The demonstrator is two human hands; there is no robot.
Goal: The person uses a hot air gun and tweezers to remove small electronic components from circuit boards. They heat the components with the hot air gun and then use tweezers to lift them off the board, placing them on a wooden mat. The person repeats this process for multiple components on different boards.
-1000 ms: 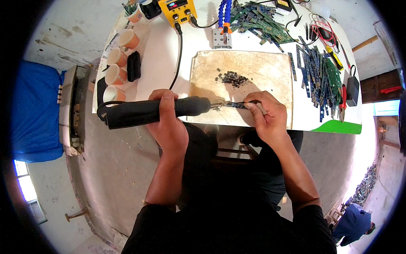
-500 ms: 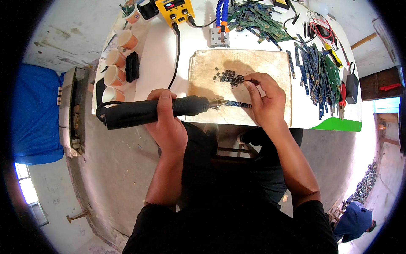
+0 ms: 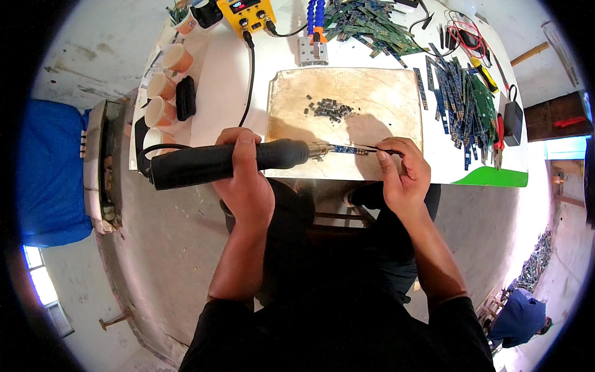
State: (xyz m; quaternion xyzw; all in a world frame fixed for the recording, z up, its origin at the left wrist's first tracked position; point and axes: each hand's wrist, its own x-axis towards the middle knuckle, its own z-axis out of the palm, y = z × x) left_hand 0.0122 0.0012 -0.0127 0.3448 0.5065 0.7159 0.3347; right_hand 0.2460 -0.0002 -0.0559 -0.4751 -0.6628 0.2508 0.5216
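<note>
My left hand (image 3: 246, 186) grips a black hot-air gun handle (image 3: 195, 165), held horizontally with its metal nozzle (image 3: 317, 150) pointing right. The nozzle is right at the left end of a narrow blue circuit-board strip (image 3: 347, 150) over a stained beige board (image 3: 291, 90). My right hand (image 3: 404, 177) is closed on thin dark tweezers (image 3: 389, 150), their tips over the strip; whether they touch it I cannot tell. A little farther back on the board lies a scattered pile of small black chips (image 3: 330, 109).
Cups (image 3: 160, 111) and a black case (image 3: 186, 97) line the left. A yellow station (image 3: 245, 13), blue flexible arm stand (image 3: 313, 53) and board-strip heap (image 3: 372, 28) stand behind. More strips (image 3: 462, 111), pliers (image 3: 499, 142) and leads lie right. Another person (image 3: 517, 319) is at lower right.
My right hand went from beside the strip to the chip pile, then came back toward me and right to the strip. My left hand with the gun stayed nearly still.
</note>
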